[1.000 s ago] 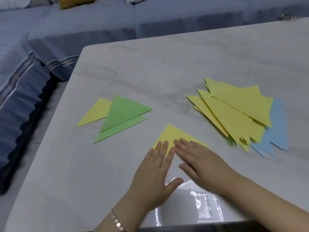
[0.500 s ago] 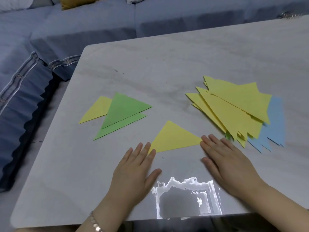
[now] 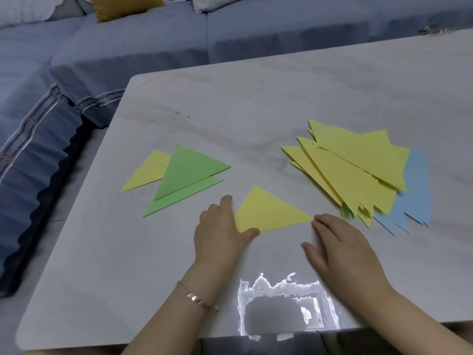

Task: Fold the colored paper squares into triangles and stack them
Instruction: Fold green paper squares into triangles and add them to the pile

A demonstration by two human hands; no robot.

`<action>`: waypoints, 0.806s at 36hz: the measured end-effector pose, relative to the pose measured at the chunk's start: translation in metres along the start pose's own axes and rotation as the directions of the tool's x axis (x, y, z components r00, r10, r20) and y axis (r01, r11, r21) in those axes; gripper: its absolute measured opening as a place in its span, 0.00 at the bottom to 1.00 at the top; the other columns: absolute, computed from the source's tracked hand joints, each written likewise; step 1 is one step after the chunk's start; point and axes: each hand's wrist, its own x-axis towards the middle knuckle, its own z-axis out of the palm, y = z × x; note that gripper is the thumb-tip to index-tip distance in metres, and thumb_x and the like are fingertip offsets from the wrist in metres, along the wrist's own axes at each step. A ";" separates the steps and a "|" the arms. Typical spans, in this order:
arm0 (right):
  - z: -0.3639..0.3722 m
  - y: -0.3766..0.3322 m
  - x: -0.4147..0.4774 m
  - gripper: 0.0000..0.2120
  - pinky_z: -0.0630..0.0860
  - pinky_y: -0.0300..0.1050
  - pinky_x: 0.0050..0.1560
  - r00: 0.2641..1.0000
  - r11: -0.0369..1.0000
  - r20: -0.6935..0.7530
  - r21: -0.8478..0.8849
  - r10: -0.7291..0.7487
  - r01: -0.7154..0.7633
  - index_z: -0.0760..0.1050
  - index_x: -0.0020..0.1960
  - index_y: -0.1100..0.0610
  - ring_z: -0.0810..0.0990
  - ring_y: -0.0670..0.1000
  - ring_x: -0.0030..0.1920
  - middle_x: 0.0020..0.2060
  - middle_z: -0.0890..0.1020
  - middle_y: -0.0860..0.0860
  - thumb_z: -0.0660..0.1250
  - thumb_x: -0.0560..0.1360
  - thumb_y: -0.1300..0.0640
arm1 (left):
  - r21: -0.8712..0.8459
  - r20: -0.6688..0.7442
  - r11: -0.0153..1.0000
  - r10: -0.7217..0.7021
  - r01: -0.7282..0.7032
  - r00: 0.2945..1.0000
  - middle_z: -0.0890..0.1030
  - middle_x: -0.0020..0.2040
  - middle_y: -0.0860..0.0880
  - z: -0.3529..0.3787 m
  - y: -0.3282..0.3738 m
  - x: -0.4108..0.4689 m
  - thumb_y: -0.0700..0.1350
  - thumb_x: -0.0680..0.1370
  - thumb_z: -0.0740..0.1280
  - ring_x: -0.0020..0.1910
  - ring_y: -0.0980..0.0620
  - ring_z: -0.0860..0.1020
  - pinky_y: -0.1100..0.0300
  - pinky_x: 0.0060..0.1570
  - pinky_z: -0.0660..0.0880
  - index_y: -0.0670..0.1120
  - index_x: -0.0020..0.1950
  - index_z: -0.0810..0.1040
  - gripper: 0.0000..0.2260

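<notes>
The left hand (image 3: 217,231) has slid in from the bare table (image 3: 115,265) to the yellow triangle (image 3: 268,211), and its fingers, straight half a second ago, are now bent. Nearest, a bright glare on the table's near edge hides the surface there, and both forearms are cut off by the frame. A bracelet (image 3: 197,299) circles the left wrist. The left hand grips the triangle's near left corner: the thumb lies on top, the fingers curl against the left edge, and their tips are hidden. The right hand (image 3: 345,247) lies flat with its fingers straight and spread a little, the fingertips touching the triangle's right point. The triangle lies flat in the middle of the table, between two piles. To the left sit two green triangles (image 3: 189,172), overlapping a yellow one (image 3: 148,172). To the right a fanned yellow pile (image 3: 358,165) covers most of some blue sheets (image 3: 414,196). A blurred shiny object (image 3: 437,30) sits at the far right edge. Beyond is a blue sofa (image 3: 128,47).
</notes>
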 end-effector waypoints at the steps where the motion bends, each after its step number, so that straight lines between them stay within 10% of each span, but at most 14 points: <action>1: -0.003 -0.001 0.001 0.19 0.74 0.47 0.49 1.000 1.000 -0.003 0.002 0.005 -0.005 0.80 0.48 0.64 0.80 0.57 0.48 0.48 0.81 0.56 0.61 0.71 0.49 | -0.014 0.014 1.000 -0.017 0.018 1.000 0.73 0.57 0.48 0.002 0.002 0.003 0.57 0.69 0.72 0.60 0.47 0.69 0.55 0.50 0.68 0.50 0.71 0.59 0.35; 8: -0.026 0.000 0.036 0.11 0.75 0.51 0.44 0.982 0.994 -0.185 0.102 0.042 -0.023 0.81 0.48 0.62 0.79 0.60 0.46 0.47 0.80 0.59 0.66 0.67 0.61 | -0.339 -0.043 0.938 0.063 -0.074 0.997 0.71 0.32 0.55 -0.004 -0.006 0.007 0.42 0.70 0.72 0.34 0.55 0.70 0.67 0.29 0.62 0.47 0.41 0.75 0.06; 13: -0.022 0.019 0.071 0.19 0.70 0.59 0.59 0.976 0.975 -0.055 0.074 0.213 -0.209 0.74 0.60 0.66 0.73 0.66 0.61 0.62 0.73 0.66 0.69 0.71 0.62 | -0.430 -0.215 0.897 0.007 -0.101 0.976 0.69 0.29 0.52 -0.040 -0.029 0.030 0.40 0.70 0.72 0.25 0.58 0.63 0.65 0.26 0.61 0.41 0.35 0.74 0.08; 16: -0.017 0.026 0.084 0.23 0.66 0.55 0.61 0.949 0.955 0.107 -0.037 0.295 -0.293 0.66 0.68 0.64 0.69 0.65 0.65 0.67 0.67 0.66 0.64 0.75 0.57 | -0.428 -0.266 0.903 -0.085 -0.038 0.960 0.73 0.36 0.49 -0.064 -0.048 0.054 0.40 0.70 0.73 0.32 0.53 0.69 0.68 0.29 0.64 0.46 0.47 0.76 0.10; 20: -0.012 0.032 0.084 0.13 0.65 0.48 0.39 0.943 0.938 0.126 -0.206 0.307 -0.278 0.70 0.57 0.63 0.75 0.61 0.48 0.50 0.76 0.59 0.59 0.77 0.56 | -0.306 -0.244 0.948 -0.169 0.090 0.955 0.71 0.58 0.44 -0.071 -0.071 0.069 0.43 0.71 0.73 0.52 0.46 0.72 0.57 0.49 0.69 0.47 0.71 0.64 0.31; 26: -0.009 0.025 0.076 0.13 0.65 0.46 0.30 0.960 0.954 0.001 -0.114 0.279 -0.277 0.75 0.53 0.65 0.76 0.63 0.36 0.38 0.80 0.61 0.60 0.71 0.71 | -0.093 -0.355 0.982 0.120 -0.163 0.927 0.64 0.66 0.42 -0.054 -0.067 0.049 0.39 0.73 0.70 0.66 0.44 0.64 0.59 0.64 0.62 0.44 0.72 0.64 0.29; 29: -0.008 0.008 0.066 0.18 0.75 0.49 0.38 0.976 0.999 -0.216 0.050 0.029 -0.018 0.78 0.55 0.65 0.81 0.62 0.42 0.47 0.83 0.61 0.59 0.68 0.70 | -0.114 -0.346 0.937 0.273 -0.330 0.897 0.66 0.67 0.43 -0.037 -0.052 0.029 0.42 0.76 0.65 0.66 0.50 0.64 0.67 0.61 0.59 0.44 0.70 0.67 0.22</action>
